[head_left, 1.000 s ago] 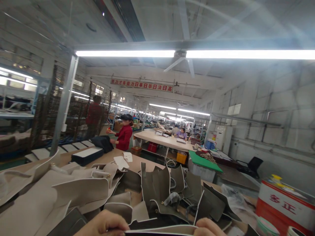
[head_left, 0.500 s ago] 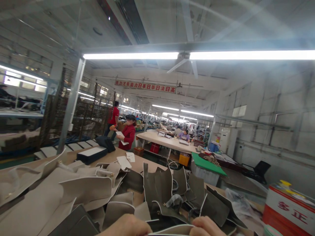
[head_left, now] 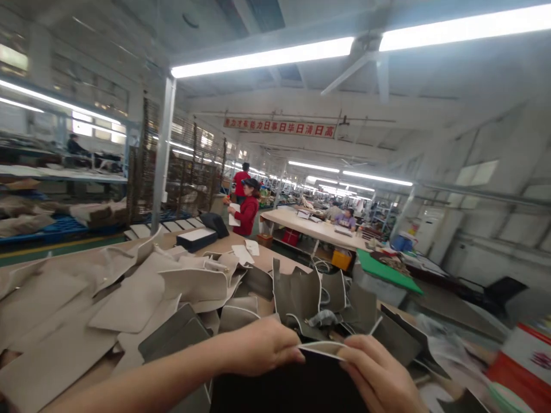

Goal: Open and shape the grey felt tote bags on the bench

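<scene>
Both my hands pinch the top edge of a dark leather panel [head_left: 297, 387] with a pale rim, held upright just in front of me. My left hand [head_left: 260, 346] grips the edge from the left with its fingers closed. From the right, my right hand [head_left: 379, 376] closes its fingers on the same edge. Behind the panel, a heap of grey-green cut leather pieces [head_left: 310, 295] lies on the worktable [head_left: 262, 264]. Beige leather pieces [head_left: 129, 287] spread over the table to the left.
A dark flat box with a white top [head_left: 197, 238] and a black bag [head_left: 215, 223] sit at the table's far end. A person in red [head_left: 247, 209] stands beyond it holding papers. A green mat [head_left: 385, 271] and a red-and-white box [head_left: 525, 358] are to the right.
The view has tilted down and swung right. My hands and the dark panel have come up into fuller view. The person in red has picked up papers.
</scene>
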Demonstrator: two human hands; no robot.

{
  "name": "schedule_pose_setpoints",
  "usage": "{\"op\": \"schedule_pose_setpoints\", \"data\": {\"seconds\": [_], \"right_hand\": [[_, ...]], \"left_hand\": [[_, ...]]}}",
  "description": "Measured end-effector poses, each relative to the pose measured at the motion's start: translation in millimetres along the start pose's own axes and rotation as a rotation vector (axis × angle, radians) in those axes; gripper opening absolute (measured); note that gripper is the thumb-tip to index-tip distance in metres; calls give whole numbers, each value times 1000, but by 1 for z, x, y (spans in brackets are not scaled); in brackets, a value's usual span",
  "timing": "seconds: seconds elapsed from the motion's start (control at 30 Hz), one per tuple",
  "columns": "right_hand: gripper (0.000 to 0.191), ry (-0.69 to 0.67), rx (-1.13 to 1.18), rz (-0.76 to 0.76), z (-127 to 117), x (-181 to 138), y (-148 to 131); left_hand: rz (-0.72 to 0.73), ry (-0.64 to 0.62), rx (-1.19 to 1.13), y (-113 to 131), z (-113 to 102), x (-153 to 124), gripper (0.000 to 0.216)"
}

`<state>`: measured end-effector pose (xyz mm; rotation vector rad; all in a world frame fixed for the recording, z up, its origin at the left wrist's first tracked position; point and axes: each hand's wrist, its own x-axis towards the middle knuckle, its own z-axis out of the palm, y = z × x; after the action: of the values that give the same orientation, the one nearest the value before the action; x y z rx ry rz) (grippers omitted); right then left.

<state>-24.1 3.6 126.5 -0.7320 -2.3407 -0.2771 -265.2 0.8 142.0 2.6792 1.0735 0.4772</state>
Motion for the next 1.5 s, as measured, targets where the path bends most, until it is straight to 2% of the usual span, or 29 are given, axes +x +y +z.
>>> {"op": "schedule_pose_setpoints", "data": {"seconds": [0.13,0.27,0.33,0.4,0.43,0.53,0.77,1.03,1.17,1.3,1.4,1.5], "right_hand": [[16,-51,-4,86,-2,2,-4],[7,-69,21,170,3,-4,-1],[12,-64,28,210,3,-5,0],[24,-84,18,193,3,-5,0],[25,-105,13,172,3,-4,0],[14,-168,28,147,2,2,-4],[21,-101,36,79,8,11,-9],[16,-198,-241,6,22,14,-15],[23,-130,-207,8,23,14,-14],[23,37,-198,20,13,4,-4],[24,23,-233,45,12,-7,1],[25,-181,-252,129,19,-13,-1]], "left_hand": [[-16,4,58,-4,0,4,31],[-29,-18,123,-5,1,4,31],[-26,-16,131,-7,1,4,32],[-18,-12,115,-10,1,3,32],[-14,-14,103,-10,1,2,33],[0,-37,63,-11,0,2,33],[47,-10,-7,3,6,12,24],[47,80,166,11,23,18,24],[-50,143,161,1,25,15,21],[-154,92,300,-20,24,0,24],[-72,151,391,-31,29,-10,23],[125,222,497,-30,34,-12,15]]}}
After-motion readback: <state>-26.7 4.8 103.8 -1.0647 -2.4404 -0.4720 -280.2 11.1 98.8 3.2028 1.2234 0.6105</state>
